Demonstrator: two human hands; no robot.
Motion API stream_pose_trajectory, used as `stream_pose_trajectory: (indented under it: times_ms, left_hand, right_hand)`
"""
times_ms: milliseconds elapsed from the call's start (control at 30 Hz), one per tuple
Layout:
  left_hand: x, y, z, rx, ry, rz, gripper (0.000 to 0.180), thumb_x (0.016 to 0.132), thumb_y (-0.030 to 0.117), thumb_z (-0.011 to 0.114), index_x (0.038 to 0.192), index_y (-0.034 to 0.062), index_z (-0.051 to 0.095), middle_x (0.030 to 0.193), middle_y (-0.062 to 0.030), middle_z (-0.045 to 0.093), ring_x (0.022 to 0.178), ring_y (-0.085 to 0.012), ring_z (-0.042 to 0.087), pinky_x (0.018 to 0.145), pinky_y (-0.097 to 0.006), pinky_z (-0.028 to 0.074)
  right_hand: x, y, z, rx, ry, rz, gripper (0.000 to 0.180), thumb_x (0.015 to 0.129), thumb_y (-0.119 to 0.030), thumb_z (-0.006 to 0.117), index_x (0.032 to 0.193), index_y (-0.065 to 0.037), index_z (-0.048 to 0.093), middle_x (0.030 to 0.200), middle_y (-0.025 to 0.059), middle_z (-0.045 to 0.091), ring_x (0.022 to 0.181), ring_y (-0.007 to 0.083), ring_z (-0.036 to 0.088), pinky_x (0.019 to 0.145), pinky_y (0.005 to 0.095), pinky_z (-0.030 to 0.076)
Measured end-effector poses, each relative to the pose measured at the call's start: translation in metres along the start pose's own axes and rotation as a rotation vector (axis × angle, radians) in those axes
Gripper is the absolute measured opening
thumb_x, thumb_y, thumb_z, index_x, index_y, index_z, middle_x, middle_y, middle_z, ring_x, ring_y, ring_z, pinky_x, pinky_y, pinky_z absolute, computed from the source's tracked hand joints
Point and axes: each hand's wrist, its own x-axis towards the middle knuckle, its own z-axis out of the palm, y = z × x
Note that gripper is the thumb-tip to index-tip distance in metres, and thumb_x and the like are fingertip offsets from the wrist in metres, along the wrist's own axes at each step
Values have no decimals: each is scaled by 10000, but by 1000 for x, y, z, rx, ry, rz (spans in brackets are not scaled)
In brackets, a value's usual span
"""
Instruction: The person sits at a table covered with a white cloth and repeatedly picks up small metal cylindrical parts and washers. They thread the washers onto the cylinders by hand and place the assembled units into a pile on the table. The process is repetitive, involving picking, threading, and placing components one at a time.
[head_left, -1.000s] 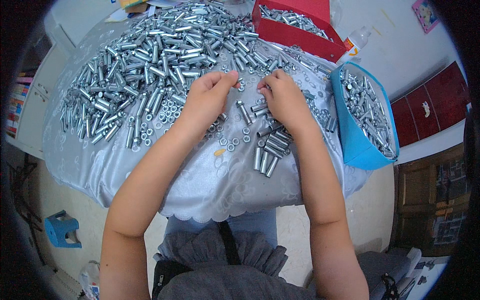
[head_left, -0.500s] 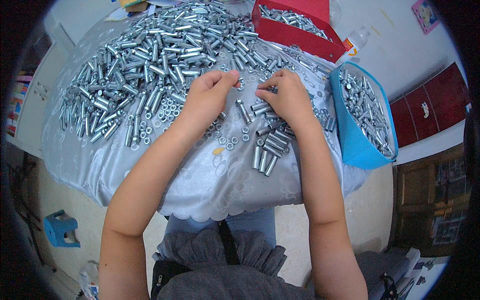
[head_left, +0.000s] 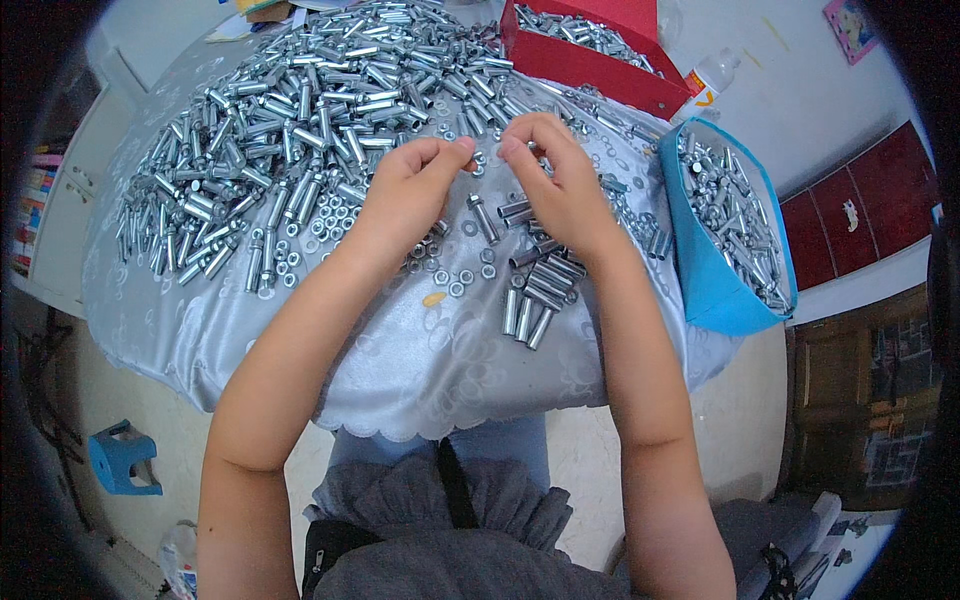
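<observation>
My left hand (head_left: 408,190) and my right hand (head_left: 556,180) hover close together over a table draped in silvery cloth (head_left: 440,360). The fingertips of both pinch small metal pieces between them, too small to tell apart. A big heap of silver metal sleeves and bolts (head_left: 300,120) covers the table's far left. A small neat group of sleeves (head_left: 535,295) lies just under my right wrist. Loose washers and nuts (head_left: 455,275) are scattered below my left hand.
A blue fabric bin (head_left: 715,240) full of metal parts stands at the right edge. A red box (head_left: 590,45) with more parts is at the back. A plastic bottle (head_left: 708,78) lies behind the bin. A blue stool (head_left: 120,458) sits on the floor at left.
Both hands have lifted slightly from the pile and drawn their fingertips together at the middle, pinching small pieces.
</observation>
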Motion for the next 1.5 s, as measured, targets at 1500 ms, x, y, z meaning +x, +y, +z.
stream_pose_trajectory:
  times_ms: [1500]
  left_hand:
    - [-4,9,-2,-347,-121,-40,258,856,272,547,917,26,599,570,54,356,483,-41,310,455,-194,291]
  right_hand:
    - [1,-7,-14,93,197,71,149,755,-125,653,877,-40,640,818,62,614,722,139,558,635,243,428]
